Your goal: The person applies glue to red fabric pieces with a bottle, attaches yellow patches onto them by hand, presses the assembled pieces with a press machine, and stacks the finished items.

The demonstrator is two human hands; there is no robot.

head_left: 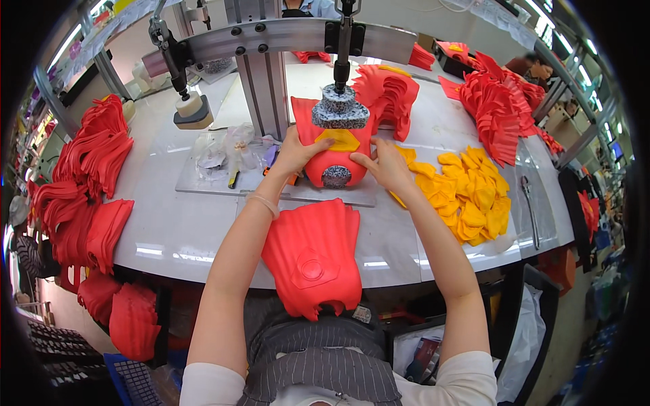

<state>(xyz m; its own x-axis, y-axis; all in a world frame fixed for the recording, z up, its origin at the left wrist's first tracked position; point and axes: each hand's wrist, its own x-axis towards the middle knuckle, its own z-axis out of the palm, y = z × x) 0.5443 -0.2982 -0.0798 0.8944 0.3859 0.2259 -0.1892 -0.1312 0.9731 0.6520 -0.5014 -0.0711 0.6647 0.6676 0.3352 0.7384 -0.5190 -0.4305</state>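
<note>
A red molded foam piece [338, 166] sits under the press, and a speckled grey form shows through its round opening. A yellow patch [344, 140] lies on its upper part, just below the speckled foam block [340, 108] on the press rod. My left hand [299, 150] grips the red piece's left edge, its thumb on the yellow patch. On the other edge, my right hand [389, 164] holds the piece with the thumb lying on its front. Fingertips behind the piece are hidden. Closer to me, a stack of red pieces [315, 254] overhangs the table edge above my lap.
Yellow patches [467, 196] lie heaped at right, beside a metal rod-like tool [529, 211]. Red stacks stand at left [95, 155] and far right [497, 101]. A second clamp with a pad [193, 114] hangs left of the metal post [263, 95]. Plastic bags [233, 149] lie near its base.
</note>
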